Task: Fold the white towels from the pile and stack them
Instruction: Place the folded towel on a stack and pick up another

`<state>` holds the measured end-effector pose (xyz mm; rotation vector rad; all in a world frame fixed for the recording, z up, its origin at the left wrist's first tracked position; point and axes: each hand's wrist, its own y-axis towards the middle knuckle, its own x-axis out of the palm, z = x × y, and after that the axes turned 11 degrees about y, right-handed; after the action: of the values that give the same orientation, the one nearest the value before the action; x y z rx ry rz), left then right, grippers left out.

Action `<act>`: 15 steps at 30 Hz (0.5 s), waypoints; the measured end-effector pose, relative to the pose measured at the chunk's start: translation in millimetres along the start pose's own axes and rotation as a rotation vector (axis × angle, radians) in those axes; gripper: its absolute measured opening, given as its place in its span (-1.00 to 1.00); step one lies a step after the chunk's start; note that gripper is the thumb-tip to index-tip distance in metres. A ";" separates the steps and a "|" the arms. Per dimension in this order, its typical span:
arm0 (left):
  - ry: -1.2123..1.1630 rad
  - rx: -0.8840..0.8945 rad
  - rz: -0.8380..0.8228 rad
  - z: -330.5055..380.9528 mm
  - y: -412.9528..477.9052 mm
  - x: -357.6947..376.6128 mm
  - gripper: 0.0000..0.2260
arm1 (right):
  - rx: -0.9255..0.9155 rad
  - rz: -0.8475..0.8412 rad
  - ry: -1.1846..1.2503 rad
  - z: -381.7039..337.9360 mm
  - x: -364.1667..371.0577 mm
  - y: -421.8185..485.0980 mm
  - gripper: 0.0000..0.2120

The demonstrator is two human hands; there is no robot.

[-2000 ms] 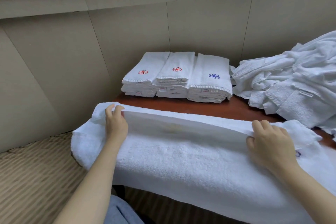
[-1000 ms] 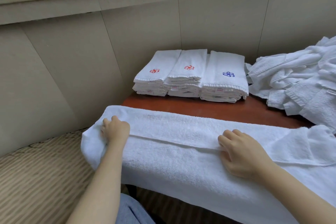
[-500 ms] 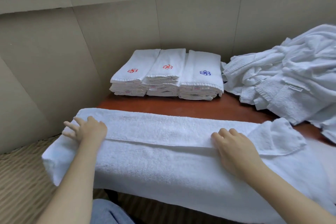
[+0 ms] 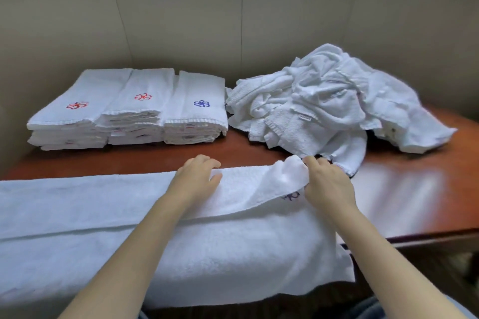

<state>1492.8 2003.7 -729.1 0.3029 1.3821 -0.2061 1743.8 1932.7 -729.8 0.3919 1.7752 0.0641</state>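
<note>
Right fingers (image 4: 315,163): curled, pinching up the right-hand corner of the towel (image 4: 233,241), a blue emblem (image 4: 291,195) showing half-hidden under the raised flap. Left fingers (image 4: 203,162): bent over the far edge of the same towel just beside it, thumb on top, holding the folded strip; the towel lies lengthwise across the near side of the bench (image 4: 401,189), its front hanging over the edge toward me. Beyond: three folded stacks (image 4: 129,116) side by side at far left, and the loose pile (image 4: 324,101) at far right, one end draped near my right fingers.
</note>
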 end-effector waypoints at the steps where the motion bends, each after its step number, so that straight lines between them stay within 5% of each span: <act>1: -0.046 0.025 -0.010 11.0 4.9 0.9 -0.68 | 0.054 -0.006 0.119 9.3 -0.5 1.0 -0.58; 7: -0.382 0.178 -0.105 84.2 23.3 13.4 -0.71 | 0.339 -0.152 0.767 30.6 -3.2 11.1 -0.51; 15: -0.622 0.213 -0.248 122.5 48.9 18.3 -0.67 | 0.574 -0.561 1.655 40.2 -23.8 26.1 -0.80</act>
<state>1625.7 2010.1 -723.3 0.2162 0.7759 -0.6026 1792.6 1943.5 -710.8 0.1775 3.4927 -0.7377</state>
